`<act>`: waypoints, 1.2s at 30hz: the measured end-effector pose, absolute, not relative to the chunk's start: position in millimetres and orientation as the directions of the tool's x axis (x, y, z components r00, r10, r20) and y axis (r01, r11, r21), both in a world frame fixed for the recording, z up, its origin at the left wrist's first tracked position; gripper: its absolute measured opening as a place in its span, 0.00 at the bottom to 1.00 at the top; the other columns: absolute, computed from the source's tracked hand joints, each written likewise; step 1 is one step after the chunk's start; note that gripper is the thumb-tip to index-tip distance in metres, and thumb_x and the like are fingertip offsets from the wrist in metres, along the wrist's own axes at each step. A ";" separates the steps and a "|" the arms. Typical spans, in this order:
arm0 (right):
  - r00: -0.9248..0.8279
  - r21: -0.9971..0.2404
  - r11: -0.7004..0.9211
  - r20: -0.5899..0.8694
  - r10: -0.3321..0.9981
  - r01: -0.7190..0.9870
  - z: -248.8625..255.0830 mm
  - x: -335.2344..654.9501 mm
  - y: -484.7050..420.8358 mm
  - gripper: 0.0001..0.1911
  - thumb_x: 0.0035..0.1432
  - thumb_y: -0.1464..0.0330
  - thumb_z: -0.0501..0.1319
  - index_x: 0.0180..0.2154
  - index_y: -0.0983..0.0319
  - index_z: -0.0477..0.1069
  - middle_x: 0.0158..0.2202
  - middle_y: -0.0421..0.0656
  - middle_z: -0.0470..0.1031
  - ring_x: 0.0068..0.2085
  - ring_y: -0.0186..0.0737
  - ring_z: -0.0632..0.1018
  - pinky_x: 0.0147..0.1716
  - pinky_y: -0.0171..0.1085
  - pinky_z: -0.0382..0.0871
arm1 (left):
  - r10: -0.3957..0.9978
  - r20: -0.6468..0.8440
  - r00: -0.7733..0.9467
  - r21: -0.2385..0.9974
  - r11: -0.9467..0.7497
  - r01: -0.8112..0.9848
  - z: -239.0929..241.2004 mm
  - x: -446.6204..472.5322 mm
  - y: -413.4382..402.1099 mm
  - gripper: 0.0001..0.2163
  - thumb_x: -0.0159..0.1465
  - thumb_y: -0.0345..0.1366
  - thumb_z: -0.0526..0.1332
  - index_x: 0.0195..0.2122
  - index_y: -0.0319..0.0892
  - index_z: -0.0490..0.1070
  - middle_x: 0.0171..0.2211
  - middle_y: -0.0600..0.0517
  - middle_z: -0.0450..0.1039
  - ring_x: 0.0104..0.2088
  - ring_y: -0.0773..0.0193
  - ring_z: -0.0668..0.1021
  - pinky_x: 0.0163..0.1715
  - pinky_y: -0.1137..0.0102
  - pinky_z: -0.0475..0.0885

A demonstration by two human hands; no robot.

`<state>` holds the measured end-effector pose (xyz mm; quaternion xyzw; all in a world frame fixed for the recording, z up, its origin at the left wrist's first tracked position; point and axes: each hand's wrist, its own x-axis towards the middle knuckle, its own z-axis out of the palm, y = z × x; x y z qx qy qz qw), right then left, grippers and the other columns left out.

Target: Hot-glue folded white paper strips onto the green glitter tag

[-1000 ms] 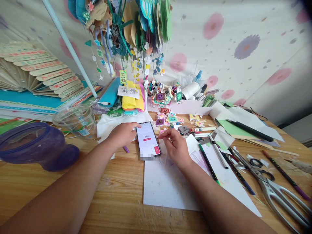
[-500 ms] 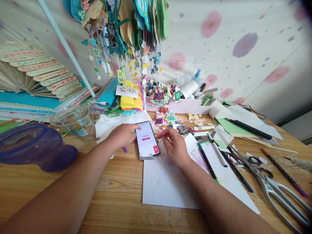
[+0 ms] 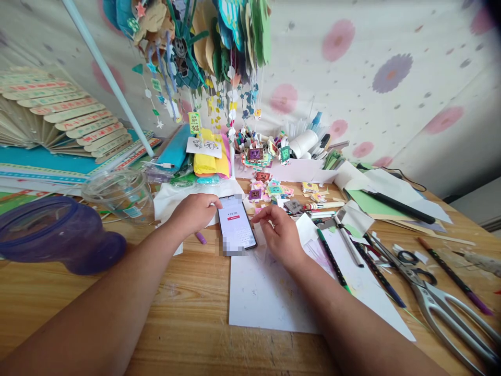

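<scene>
From the head camera, we steady the phone [image 3: 236,227] with our left hand [image 3: 194,212], whose fingers curl loosely against its top left edge without closing round it, while our right hand [image 3: 278,231] hovers just beside its right edge, fingers bent and slightly spread, holding nothing. To tap well, we judge it best to keep the left hand pressing the phone flat on the desk [image 3: 188,313] so it does not slide, and to bring one right fingertip down squarely on the screen. The phone lies face up, near the top left corner of a white sheet of paper [image 3: 266,297]; its lit white screen shows a price, a red bar and a keypad below. Pens and scissors [image 3: 438,303] lie well apart to the right.
</scene>
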<state>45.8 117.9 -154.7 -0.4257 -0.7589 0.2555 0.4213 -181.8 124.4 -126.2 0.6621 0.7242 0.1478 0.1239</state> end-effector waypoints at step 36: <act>-0.587 -0.577 0.693 0.402 0.702 0.433 -149.3 35.5 112.3 0.14 0.50 0.80 0.54 0.37 0.61 0.71 0.38 0.45 0.77 0.44 0.47 0.71 0.46 0.46 0.64 | 0.991 0.058 -0.119 0.260 0.100 0.960 -123.6 -180.2 127.0 0.12 0.57 0.32 0.52 0.27 0.46 0.76 0.33 0.51 0.80 0.35 0.57 0.78 0.30 0.68 0.66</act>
